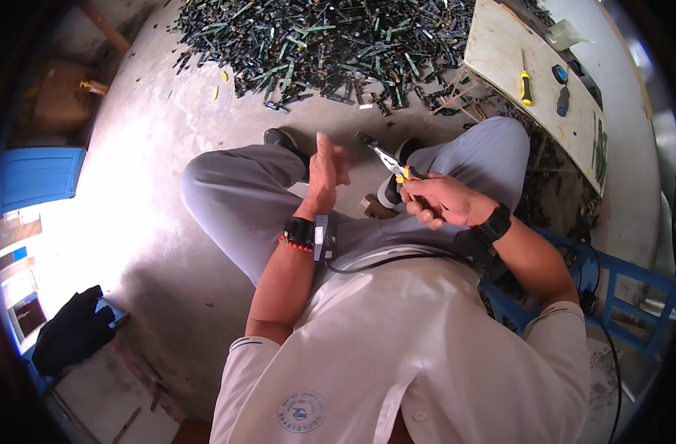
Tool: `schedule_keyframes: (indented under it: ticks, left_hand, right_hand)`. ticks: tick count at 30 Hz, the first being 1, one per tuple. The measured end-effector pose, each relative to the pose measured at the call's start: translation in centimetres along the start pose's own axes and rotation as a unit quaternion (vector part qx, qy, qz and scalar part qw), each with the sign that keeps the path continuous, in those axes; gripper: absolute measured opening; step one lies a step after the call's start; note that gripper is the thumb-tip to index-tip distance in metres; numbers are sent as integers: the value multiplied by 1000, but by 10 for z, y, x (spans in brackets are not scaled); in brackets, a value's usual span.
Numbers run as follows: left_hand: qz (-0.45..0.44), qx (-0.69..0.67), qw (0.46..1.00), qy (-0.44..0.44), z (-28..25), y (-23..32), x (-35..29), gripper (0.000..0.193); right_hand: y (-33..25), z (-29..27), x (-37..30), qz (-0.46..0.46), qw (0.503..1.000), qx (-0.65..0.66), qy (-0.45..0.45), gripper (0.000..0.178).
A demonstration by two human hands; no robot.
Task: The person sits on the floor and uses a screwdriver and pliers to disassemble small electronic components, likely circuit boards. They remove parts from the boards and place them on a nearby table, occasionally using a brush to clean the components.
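My right hand (445,201) is closed around the handles of a pair of pliers (389,160) with orange and black grips, held between my knees. The metal jaws point up and to the left. At their tip is a small dark piece (365,139), seemingly gripped, though its kind is too small to make out. My left hand (325,174) is raised a little to the left of the pliers, apart from them. One finger stretches upward, the others bend loosely, and nothing shows in it.
A large heap of dark and green strip-like scraps (330,48) covers the floor ahead. On the right, a pale board (501,48) carries a yellow-handled screwdriver (526,89) and another dark-handled tool (563,102). A small brown block (377,206) lies by my right shoe.
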State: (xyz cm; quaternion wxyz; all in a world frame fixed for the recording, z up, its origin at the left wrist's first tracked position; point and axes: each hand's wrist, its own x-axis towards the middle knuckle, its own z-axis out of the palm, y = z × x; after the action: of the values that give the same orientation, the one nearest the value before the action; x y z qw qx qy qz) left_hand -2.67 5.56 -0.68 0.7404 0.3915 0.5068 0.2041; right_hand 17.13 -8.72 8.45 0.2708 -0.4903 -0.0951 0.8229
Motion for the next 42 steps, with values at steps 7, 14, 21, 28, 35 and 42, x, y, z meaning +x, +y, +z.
schedule_keyframes:
  ticks: [7, 14, 21, 28, 35, 42]
  left_hand:
    - [64, 37, 997, -13, 1, 9, -1, 67]
    - [59, 19, 992, -106, 9, 3, -7, 68]
    - [-66, -61, 996, 18, 22, 6, -17, 66]
    - [-48, -2, 999, 12, 19, -8, -8, 65]
    - [-37, 73, 996, 33, 22, -14, -6, 68]
    - [-107, 87, 990, 18, 22, -22, -5, 68]
  right_hand:
    - [20, 31, 1, 61, 976, 160, -135, 39]
    - [27, 33, 19, 22, 968, 197, -153, 41]
    - [29, 41, 31, -47, 999, 3, 20, 34]
    - [23, 40, 34, -202, 774, -529, 283, 34]
    - [13, 32, 29, -238, 579, -701, 340, 29]
    - [11, 18, 28, -265, 470, -775, 329, 18]
